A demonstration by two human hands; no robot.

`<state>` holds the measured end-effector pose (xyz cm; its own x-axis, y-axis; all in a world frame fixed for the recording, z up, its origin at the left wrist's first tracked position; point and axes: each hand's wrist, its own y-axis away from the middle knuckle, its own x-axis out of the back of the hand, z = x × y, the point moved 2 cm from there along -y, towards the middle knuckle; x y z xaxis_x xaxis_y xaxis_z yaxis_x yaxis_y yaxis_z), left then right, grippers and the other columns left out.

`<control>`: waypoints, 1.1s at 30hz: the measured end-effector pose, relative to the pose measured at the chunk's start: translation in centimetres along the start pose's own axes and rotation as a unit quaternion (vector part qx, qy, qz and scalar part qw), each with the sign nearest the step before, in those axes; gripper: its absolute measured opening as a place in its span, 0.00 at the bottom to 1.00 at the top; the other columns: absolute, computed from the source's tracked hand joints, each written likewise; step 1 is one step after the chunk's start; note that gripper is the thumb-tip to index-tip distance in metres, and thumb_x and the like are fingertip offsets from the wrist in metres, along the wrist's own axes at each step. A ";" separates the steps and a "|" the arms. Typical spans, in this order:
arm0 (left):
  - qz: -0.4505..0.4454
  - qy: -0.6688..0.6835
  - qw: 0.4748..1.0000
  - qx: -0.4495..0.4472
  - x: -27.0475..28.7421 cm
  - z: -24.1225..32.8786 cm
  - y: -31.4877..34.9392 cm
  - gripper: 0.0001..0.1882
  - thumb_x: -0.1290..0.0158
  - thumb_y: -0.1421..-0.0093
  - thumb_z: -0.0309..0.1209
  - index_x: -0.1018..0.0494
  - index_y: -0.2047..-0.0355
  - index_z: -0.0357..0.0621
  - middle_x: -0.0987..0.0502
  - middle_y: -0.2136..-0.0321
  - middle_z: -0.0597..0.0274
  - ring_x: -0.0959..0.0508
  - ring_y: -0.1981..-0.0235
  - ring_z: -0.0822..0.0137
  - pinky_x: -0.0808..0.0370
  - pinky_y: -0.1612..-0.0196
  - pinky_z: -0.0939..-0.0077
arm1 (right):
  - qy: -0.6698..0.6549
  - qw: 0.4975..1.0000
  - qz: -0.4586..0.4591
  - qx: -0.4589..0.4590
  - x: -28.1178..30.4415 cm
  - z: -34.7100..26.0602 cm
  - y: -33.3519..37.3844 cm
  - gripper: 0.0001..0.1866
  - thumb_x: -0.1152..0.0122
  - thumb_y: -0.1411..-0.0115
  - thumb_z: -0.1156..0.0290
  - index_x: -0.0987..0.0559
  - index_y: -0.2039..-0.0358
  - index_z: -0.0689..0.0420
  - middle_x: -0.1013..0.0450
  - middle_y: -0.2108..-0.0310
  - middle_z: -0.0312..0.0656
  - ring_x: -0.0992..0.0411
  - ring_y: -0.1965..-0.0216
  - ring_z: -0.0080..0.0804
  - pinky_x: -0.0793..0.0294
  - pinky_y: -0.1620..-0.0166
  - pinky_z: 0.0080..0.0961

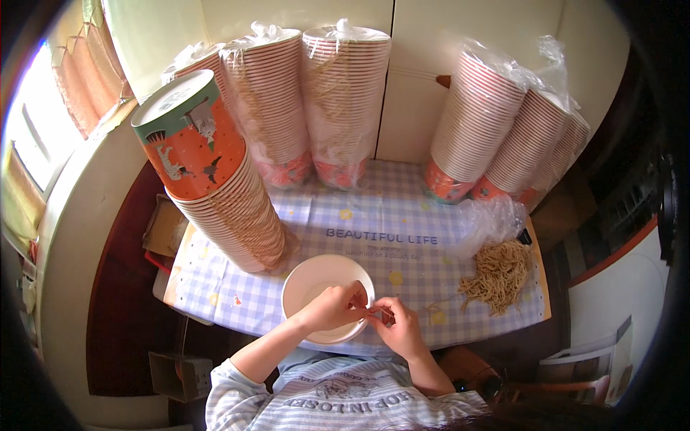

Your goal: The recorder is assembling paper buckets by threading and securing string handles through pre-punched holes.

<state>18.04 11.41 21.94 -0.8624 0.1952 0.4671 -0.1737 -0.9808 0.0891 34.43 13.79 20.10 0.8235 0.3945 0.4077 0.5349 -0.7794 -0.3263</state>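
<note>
A striped shirt (345,391) lies nearest, just below the fingers, with both forearms reaching forward past it. The left hand (334,307) and right hand (401,332) meet at the near right rim of a white tub (305,282). The tub stands mouth up beneath the left hand, most of its opening to the left of and beyond the joined fingertips. The fingers of both hands are drawn in to a narrow pinch, thumb against fingers, the two sets of tips touching or nearly so; whether they have hold of something thin, or of the rim itself, I cannot tell.

To the right of the fingers, well apart from them, a loose heap of tan cords (497,279) lies on the checked tablecloth (410,276), with a crumpled clear bag (492,221) just beyond it. Left of and beyond the fingers leans a tall stack of tubs (230,223), topped by an upturned orange and green tub (188,154). Farther beyond the fingers stand more nested tubs in clear wrapping, some to the left (269,108), others to the right (480,118).
</note>
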 end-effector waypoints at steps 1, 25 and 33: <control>0.006 -0.002 1.000 0.003 0.0 0.0 0.0 0.12 0.43 0.52 0.32 0.31 0.71 0.38 0.24 0.76 0.54 0.22 0.72 0.60 0.27 0.68 0.72 | 0.000 1.000 -0.001 0.000 -0.1 0.0 0.0 0.14 0.36 0.53 0.76 0.30 0.65 0.59 0.26 0.74 0.40 0.27 0.78 0.26 0.29 0.76 0.18; -0.010 0.241 0.970 -0.021 -0.1 0.0 0.3 0.06 0.48 0.46 0.25 0.30 0.68 0.39 0.26 0.74 0.67 0.25 0.68 0.76 0.29 0.62 0.80 | -0.090 0.995 -0.016 -0.035 2.5 0.2 0.5 0.06 0.41 0.50 0.79 0.26 0.69 0.61 0.28 0.77 0.37 0.30 0.78 0.18 0.32 0.75 0.13; 0.059 0.147 0.987 -0.028 -0.9 0.6 -0.2 0.05 0.47 0.48 0.24 0.29 0.71 0.38 0.24 0.75 0.62 0.23 0.72 0.72 0.26 0.66 0.79 | -0.054 0.997 -0.060 -0.016 3.0 -1.1 0.4 0.10 0.38 0.51 0.77 0.28 0.68 0.59 0.29 0.78 0.35 0.33 0.81 0.18 0.34 0.77 0.13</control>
<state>19.16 11.43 22.07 -0.9776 0.0798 0.1947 -0.0820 -0.9966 -0.0034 36.93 14.19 22.14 0.7706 0.5340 0.3480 0.6255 -0.7383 -0.2523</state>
